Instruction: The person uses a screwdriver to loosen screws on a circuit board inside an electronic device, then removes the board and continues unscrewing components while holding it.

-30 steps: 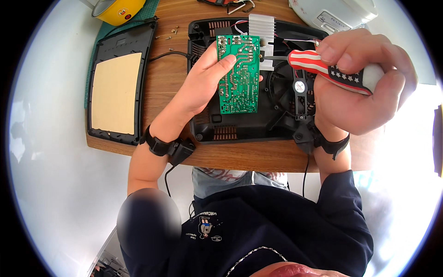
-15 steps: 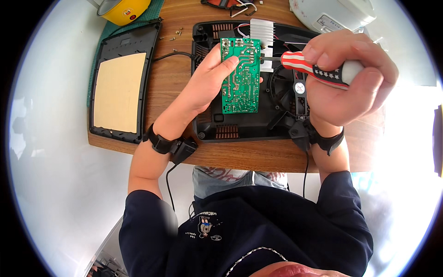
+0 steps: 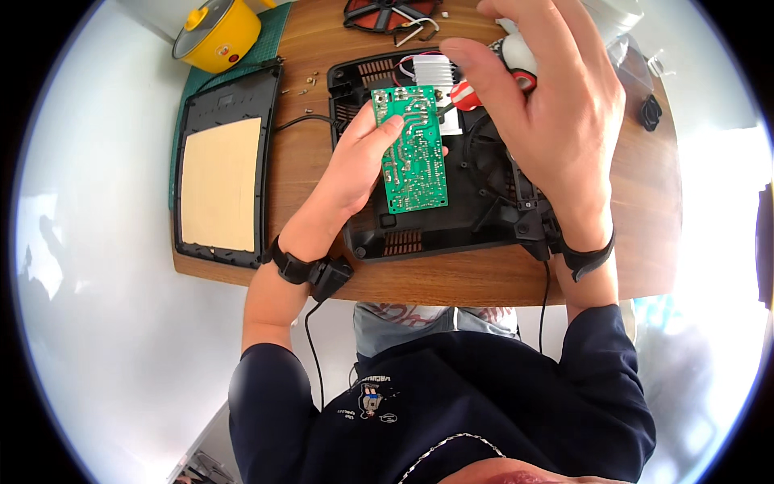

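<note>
My left hand point(image 3: 360, 165) grips the left edge of a green circuit board point(image 3: 419, 161), thumb pressed on its soldered face. A finned metal heat sink point(image 3: 435, 71) shows behind the board's upper right edge. My right hand point(image 3: 556, 121) is spread over a screwdriver with a red, white and black handle point(image 3: 468, 95), thumb and fingers stretched apart. The handle lies behind the thumb, partly hidden, and its shaft points left at the board's upper right edge. Whether the palm touches the handle I cannot tell. Below both hands lies an open black appliance housing point(image 3: 451, 230) with a fan point(image 3: 488, 153).
At left a black cover panel point(image 3: 262, 161) with a cream sheet point(image 3: 222, 181) lies partly on a green mat point(image 3: 276, 24). Several small screws point(image 3: 310, 79) lie beside it. A yellow pot point(image 3: 226, 36) stands behind; a red and black round part point(image 3: 387, 14) lies at the back.
My right hand has loosened from its wrapped grip on the screwdriver handle, its fingers now spread. The left hand still holds the board. The whole view has shifted slightly.
</note>
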`<state>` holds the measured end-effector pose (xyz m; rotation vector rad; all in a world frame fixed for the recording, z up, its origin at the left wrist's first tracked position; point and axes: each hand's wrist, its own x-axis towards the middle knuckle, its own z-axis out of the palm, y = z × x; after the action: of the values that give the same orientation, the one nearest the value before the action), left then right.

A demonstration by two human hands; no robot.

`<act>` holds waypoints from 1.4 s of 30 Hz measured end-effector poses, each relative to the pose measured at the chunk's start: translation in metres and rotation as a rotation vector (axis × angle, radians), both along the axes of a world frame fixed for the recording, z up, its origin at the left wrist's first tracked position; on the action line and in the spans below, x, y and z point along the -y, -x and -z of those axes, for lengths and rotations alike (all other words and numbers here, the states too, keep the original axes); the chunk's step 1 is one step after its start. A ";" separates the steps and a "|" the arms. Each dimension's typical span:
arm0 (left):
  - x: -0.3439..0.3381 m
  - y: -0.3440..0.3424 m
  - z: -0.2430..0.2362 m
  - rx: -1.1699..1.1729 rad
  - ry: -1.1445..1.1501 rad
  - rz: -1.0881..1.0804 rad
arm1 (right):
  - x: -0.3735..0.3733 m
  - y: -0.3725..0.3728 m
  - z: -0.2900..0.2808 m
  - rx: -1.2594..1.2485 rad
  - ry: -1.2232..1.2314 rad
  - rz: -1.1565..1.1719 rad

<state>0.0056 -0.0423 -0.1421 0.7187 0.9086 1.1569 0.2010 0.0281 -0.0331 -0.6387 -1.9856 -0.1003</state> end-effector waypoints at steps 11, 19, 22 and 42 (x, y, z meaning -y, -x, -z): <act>-0.004 0.000 0.003 0.022 0.043 -0.009 | -0.030 0.000 0.022 -0.319 0.235 -0.413; -0.002 0.004 0.002 0.009 0.062 0.029 | -0.038 -0.007 0.020 -0.222 0.241 -0.565; -0.002 0.000 -0.001 -0.043 0.065 0.045 | -0.040 -0.003 0.027 -0.263 0.287 -0.691; -0.003 -0.003 -0.003 -0.016 0.072 0.008 | -0.039 -0.004 0.040 -0.366 0.619 -0.925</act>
<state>0.0082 -0.0391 -0.1388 0.6731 0.9552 1.1074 0.2048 0.0672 -0.0726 -0.0376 -1.7539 1.1369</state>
